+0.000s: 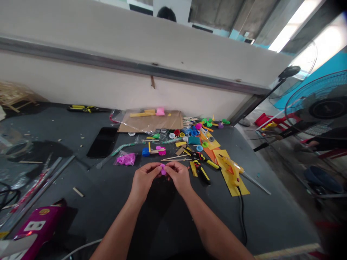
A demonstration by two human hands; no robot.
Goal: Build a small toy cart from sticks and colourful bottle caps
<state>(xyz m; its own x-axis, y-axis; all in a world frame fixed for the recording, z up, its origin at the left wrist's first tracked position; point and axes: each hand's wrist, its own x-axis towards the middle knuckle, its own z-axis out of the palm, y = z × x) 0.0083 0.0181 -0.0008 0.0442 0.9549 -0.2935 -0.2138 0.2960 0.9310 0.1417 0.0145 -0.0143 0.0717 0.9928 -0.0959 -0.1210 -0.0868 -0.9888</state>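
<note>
My left hand (146,177) and my right hand (177,175) meet low over the dark table. Between their fingertips they pinch a small purple lump of modelling clay (163,169). Just beyond the hands lies a small assembly of blue and pink pieces (154,151) joined with thin sticks. To its left is a clear bag of purple clay (125,159). A few thin wooden sticks (176,158) lie right of the assembly, beside pliers (199,156) with yellow and black handles. The palms and some of the fingers are hidden from view.
A yellow glue gun (230,169) with a black cord rests on a yellow sheet (242,188) at right. Bottle caps (177,132) and cardboard (135,122) lie farther back. At left are a black phone (102,142) and a magenta device (40,222). A fan (325,104) stands right.
</note>
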